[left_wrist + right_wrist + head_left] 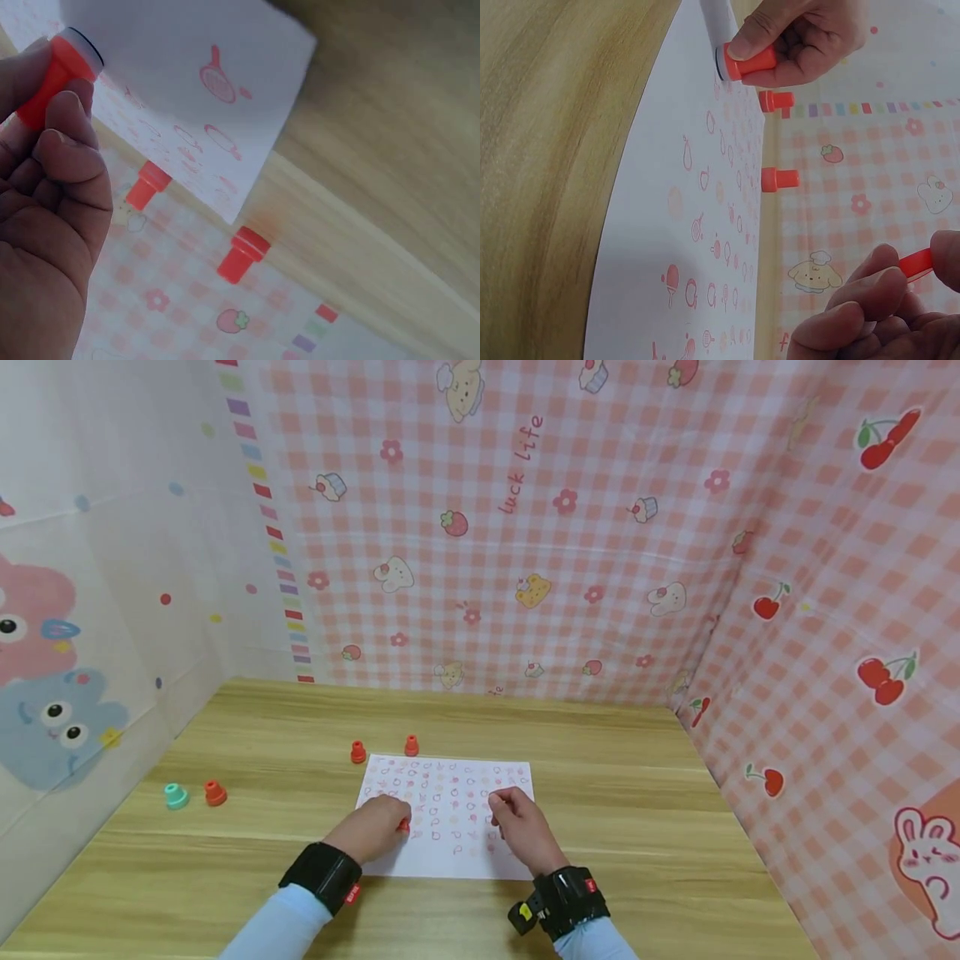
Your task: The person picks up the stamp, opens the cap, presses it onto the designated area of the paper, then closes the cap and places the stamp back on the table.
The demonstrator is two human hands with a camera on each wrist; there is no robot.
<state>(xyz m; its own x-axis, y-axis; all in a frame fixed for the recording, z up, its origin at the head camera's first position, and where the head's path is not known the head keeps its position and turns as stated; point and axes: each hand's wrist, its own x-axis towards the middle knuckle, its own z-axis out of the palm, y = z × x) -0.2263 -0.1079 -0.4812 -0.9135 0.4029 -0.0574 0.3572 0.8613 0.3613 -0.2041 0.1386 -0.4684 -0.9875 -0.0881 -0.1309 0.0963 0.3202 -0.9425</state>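
Note:
My left hand (372, 831) pinches a small orange-red stamp (56, 82) between thumb and fingers. The stamp's pale, dark-rimmed end points at the white paper (420, 862), close over its left part in the head view. Rows of red and pink printed pictures, among them rackets and fruit, cover much of the sheet. Over the right part of the paper is my right hand (525, 832), its thumb and fingertips gripping a small red cap (916, 263). Most of that cap is hidden by the fingers.
Two red stamps (358, 752) (412, 745) stand on the table just behind the paper. Farther left stand a teal stamp (176, 796) and another red stamp (215, 792). Patterned cloth (480, 552) hangs around the wooden table (615, 760) at the back and sides.

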